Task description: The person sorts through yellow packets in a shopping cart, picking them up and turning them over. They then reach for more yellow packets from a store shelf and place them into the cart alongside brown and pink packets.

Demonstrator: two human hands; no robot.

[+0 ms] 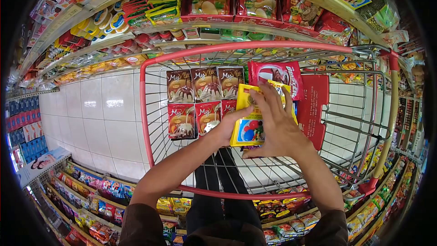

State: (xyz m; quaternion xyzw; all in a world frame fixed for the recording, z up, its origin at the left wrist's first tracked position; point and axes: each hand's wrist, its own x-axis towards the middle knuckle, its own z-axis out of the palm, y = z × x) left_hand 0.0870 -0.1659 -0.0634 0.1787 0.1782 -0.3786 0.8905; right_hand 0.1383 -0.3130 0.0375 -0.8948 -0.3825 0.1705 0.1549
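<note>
Inside shopping cart (273, 45): left hand (229, 127) clamped on yellow packets (249, 133); right hand (281, 125) spread over them. Probably light, slick; grip edges.

We see glossy packets (249, 132) inside the shiny metal-wire cart (144, 109), a smooth plastic-looking rim (255, 45) around it, and glossy tiles (95, 105) beneath.

- The left arm (175, 166) is bent at the elbow, its forearm going forward and inward.
- The left hand (227, 126) grips, thumb pointing rightward; its other fingers are hidden.
- The right arm (321, 182) also reaches forward and inward.
- The right hand (283, 130) shows its back, fingers spread, thumb well apart.
- Both hands are near, without touching each other.
</note>
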